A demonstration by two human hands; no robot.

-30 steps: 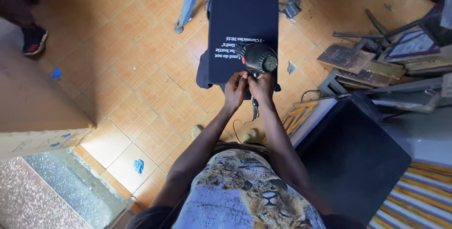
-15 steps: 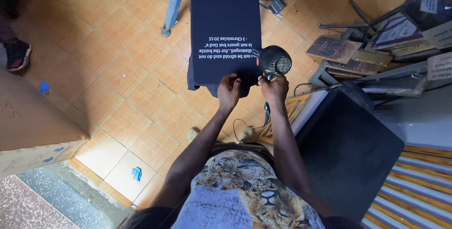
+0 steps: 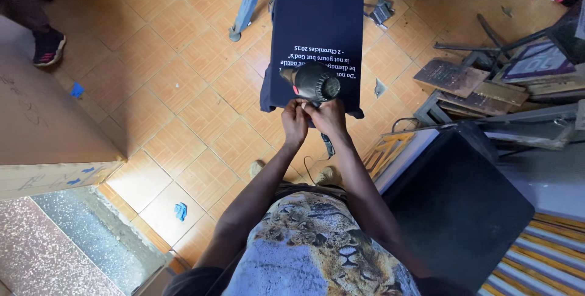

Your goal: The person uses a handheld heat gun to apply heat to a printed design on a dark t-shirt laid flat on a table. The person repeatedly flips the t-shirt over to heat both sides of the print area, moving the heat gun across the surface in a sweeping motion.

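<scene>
A black hair dryer (image 3: 312, 81) points down over a dark navy T-shirt (image 3: 314, 16) with white printed lettering, which is stretched flat on a board. My right hand (image 3: 329, 118) grips the dryer's handle. My left hand (image 3: 295, 122) presses against the same handle from the left, fingers curled around it. The dryer's black cord (image 3: 328, 145) hangs down below my hands. The dryer body hides part of the lettering.
A blue metal leg (image 3: 248, 3) slants beside the shirt. A cardboard box (image 3: 46, 131) stands at the left, a black flat board (image 3: 460, 204) at the right, wooden frames (image 3: 481, 83) and clutter behind it. Another person's shoe (image 3: 47, 46) is at the far left.
The dryer has swung from the shirt's right side toward the left, over the middle of the lettering. Both hands stayed together on the handle.
</scene>
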